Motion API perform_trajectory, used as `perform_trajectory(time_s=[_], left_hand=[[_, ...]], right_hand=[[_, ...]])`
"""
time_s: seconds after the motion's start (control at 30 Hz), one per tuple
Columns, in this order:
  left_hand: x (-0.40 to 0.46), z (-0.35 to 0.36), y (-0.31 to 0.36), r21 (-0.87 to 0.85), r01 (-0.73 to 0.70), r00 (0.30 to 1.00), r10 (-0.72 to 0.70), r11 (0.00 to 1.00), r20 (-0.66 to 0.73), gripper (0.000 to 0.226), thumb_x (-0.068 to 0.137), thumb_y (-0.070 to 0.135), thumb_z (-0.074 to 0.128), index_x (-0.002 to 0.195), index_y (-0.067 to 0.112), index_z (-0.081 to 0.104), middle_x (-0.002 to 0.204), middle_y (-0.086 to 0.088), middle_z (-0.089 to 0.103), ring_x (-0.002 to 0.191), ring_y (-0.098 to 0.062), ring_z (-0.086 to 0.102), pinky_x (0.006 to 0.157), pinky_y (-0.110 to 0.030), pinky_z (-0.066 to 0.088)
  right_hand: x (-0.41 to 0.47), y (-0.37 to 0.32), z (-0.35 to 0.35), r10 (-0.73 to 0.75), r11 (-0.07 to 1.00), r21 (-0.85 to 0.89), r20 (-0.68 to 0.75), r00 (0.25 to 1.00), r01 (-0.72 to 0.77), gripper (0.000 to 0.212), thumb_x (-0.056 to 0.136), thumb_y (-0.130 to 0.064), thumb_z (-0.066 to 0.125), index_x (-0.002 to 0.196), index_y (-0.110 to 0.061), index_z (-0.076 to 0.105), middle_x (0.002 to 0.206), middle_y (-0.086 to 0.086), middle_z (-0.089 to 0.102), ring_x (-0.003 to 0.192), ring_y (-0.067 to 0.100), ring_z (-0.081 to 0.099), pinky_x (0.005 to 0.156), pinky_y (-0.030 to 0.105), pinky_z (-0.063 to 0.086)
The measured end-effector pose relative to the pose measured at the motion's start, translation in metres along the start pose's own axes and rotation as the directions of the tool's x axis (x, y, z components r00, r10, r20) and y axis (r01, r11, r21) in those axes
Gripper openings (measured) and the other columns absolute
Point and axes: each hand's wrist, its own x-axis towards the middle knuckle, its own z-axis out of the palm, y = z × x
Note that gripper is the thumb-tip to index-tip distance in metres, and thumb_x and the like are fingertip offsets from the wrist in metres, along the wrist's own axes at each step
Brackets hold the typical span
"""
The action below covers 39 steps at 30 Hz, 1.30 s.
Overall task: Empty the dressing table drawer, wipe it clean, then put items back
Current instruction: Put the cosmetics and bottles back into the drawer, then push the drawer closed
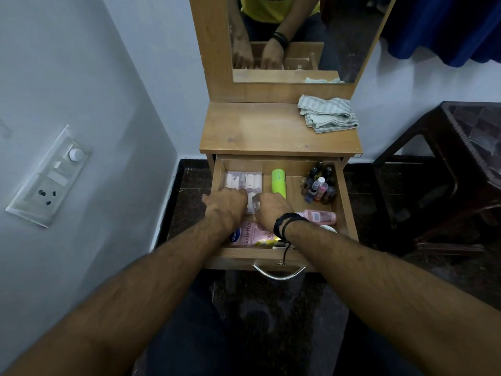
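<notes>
1. An open wooden drawer of a dressing table is seen from above, with both of a person's bare forearms reaching into it.
2. The left hand and the right hand lie close together, knuckles up, on a clear plastic case of small pale bottles in the drawer's far left part.
3. The left grip covers the case's near left edge; the right grip covers its near right corner. The fingertips are hidden under the hands, so I cannot tell whether either grip is pinching the case or merely pressing on it.
4. Just right of the right grip, a lime-green bottle lies lengthwise on the drawer floor.
5. Further right of that grip, in the far right corner, a cluster of small nail-polish bottles stands upright.
6. Nearer the viewer than the grips, a pink Vaseline lotion bottle lies under the wrists, and a smaller pink bottle lies on its side right of the right wrist.
7. A black wristband circles the right wrist.
8. Beyond the grips, on the dressing table's top surface, a folded striped cloth sits at the right rear, below a mirror.
</notes>
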Motion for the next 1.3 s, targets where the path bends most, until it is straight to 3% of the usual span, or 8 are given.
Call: perform_trajectory(time_s=[0.1, 0.27, 0.4, 0.67, 0.87, 1.13, 1.23, 1.3], left_hand=[[-0.001, -0.002, 0.0, -0.021, -0.003, 1.0, 0.003, 1.0, 0.006, 0.051, 0.095, 0.039, 0.063, 0.139, 0.019, 0.047, 0.125, -0.01, 0.06, 0.114, -0.032, 0.06, 0.094, -0.056, 0.048], [-0.009, -0.012, -0.002, -0.088, -0.02, 0.999, 0.017, 0.996, -0.034, 0.045, 0.095, 0.044, 0.058, 0.135, 0.023, 0.05, 0.121, -0.005, 0.062, 0.109, -0.03, 0.06, 0.08, -0.05, 0.048], [-0.028, -0.019, -0.001, -0.119, -0.072, 0.99, 0.056, 0.99, -0.128, 0.037, 0.098, 0.04, 0.052, 0.131, 0.023, 0.054, 0.117, -0.002, 0.062, 0.105, -0.027, 0.061, 0.071, -0.047, 0.044], [-0.085, -0.036, 0.013, -0.134, -0.14, 0.965, 0.105, 0.981, -0.24, 0.031, 0.098, 0.036, 0.043, 0.125, 0.024, 0.055, 0.121, 0.0, 0.058, 0.109, -0.031, 0.059, 0.069, -0.045, 0.043], [-0.133, -0.04, 0.026, -0.108, -0.198, 0.944, 0.159, 0.974, -0.29, 0.031, 0.098, 0.036, 0.044, 0.122, 0.023, 0.057, 0.12, 0.0, 0.058, 0.109, -0.031, 0.06, 0.069, -0.044, 0.043], [-0.173, -0.01, 0.042, -0.06, -0.269, 0.934, 0.245, 0.961, -0.261, 0.032, 0.095, 0.044, 0.046, 0.115, 0.023, 0.059, 0.108, 0.001, 0.059, 0.099, -0.027, 0.062, 0.088, -0.051, 0.051], [-0.179, 0.007, 0.047, -0.101, -0.278, 0.947, 0.255, 0.955, -0.194, 0.032, 0.095, 0.041, 0.05, 0.121, 0.025, 0.057, 0.112, 0.002, 0.057, 0.103, -0.025, 0.059, 0.079, -0.051, 0.054], [-0.181, 0.023, 0.051, -0.106, -0.31, 0.945, 0.294, 0.945, -0.141, 0.036, 0.092, 0.037, 0.057, 0.127, 0.025, 0.054, 0.12, 0.002, 0.054, 0.113, -0.025, 0.056, 0.083, -0.055, 0.054]], right_hand=[[-0.004, 0.0, -0.001, 0.014, 0.998, 0.057, -0.013, 1.0, -0.014, 0.023, 0.091, -0.009, 0.054, 0.109, -0.014, 0.067, 0.109, 0.012, 0.069, 0.104, 0.032, 0.064, 0.085, 0.036, 0.054], [-0.015, 0.004, -0.008, 0.006, 0.989, 0.149, -0.064, 0.998, 0.004, 0.037, 0.094, -0.022, 0.061, 0.131, -0.016, 0.06, 0.12, 0.01, 0.068, 0.11, 0.027, 0.063, 0.093, 0.034, 0.052], [-0.035, 0.007, -0.015, 0.008, 0.978, 0.209, -0.139, 0.99, 0.021, 0.034, 0.095, -0.02, 0.058, 0.129, -0.018, 0.062, 0.122, 0.007, 0.067, 0.108, 0.023, 0.062, 0.093, 0.033, 0.052], [-0.087, 0.008, -0.032, -0.053, 0.986, 0.134, -0.303, 0.951, 0.097, 0.024, 0.096, -0.023, 0.052, 0.112, -0.019, 0.069, 0.101, 0.01, 0.071, 0.096, 0.029, 0.063, 0.071, 0.028, 0.041], [-0.136, 0.016, -0.03, -0.091, 0.976, 0.15, -0.377, 0.922, 0.158, 0.025, 0.094, -0.022, 0.055, 0.113, -0.013, 0.07, 0.106, 0.012, 0.072, 0.1, 0.03, 0.065, 0.084, 0.038, 0.053], [-0.185, 0.035, 0.002, -0.058, 0.974, 0.187, -0.326, 0.943, 0.125, 0.021, 0.093, -0.023, 0.056, 0.105, -0.015, 0.071, 0.103, 0.009, 0.072, 0.098, 0.027, 0.065, 0.087, 0.041, 0.054], [-0.189, 0.045, 0.019, -0.031, 0.99, 0.129, -0.242, 0.97, 0.064, 0.019, 0.092, -0.029, 0.055, 0.099, -0.02, 0.07, 0.103, 0.006, 0.069, 0.097, 0.029, 0.065, 0.086, 0.042, 0.055], [-0.188, 0.051, 0.03, -0.022, 0.997, 0.062, -0.186, 0.982, 0.035, 0.026, 0.092, -0.032, 0.054, 0.11, -0.024, 0.069, 0.115, 0.004, 0.067, 0.105, 0.03, 0.064, 0.091, 0.042, 0.053]])
